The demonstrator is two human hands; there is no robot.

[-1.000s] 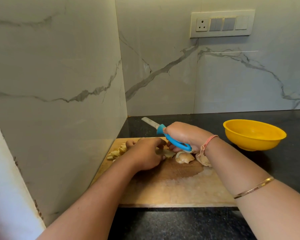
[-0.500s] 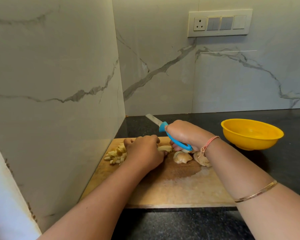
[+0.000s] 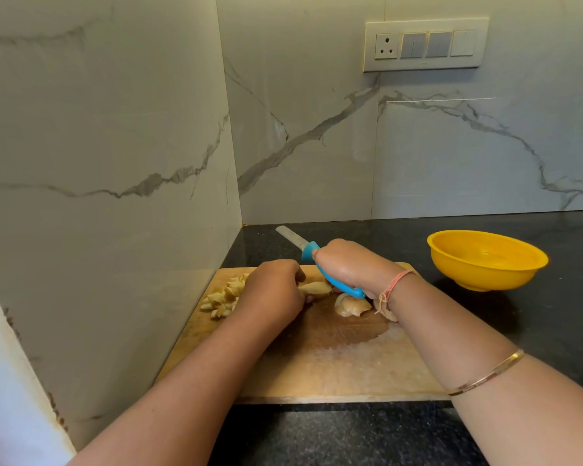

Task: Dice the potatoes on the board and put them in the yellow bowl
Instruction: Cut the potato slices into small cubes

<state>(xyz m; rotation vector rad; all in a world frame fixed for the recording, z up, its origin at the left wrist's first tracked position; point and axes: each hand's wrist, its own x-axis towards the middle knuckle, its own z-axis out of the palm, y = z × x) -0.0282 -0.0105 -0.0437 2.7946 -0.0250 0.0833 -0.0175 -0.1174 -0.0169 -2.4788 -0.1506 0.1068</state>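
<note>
A wooden cutting board (image 3: 334,371) lies on the black counter. My left hand (image 3: 273,290) holds a potato wedge (image 3: 315,288) down on the board's far middle. My right hand (image 3: 350,267) grips a blue-handled knife (image 3: 312,252), its blade raised and pointing to the far left, above the board. A pile of diced potato (image 3: 223,299) sits at the board's far left edge. Larger potato pieces (image 3: 352,306) lie under my right wrist. The yellow bowl (image 3: 487,260) stands to the right of the board and looks empty.
Marble walls close the corner at the left and behind the board. A switch panel (image 3: 424,45) hangs on the back wall. Black counter (image 3: 350,438) runs in front of the board and to the right past the bowl.
My left hand has shifted right, uncovering the diced pile and drawing a wedge out toward the board's middle. The knife stays lifted in my right hand.
</note>
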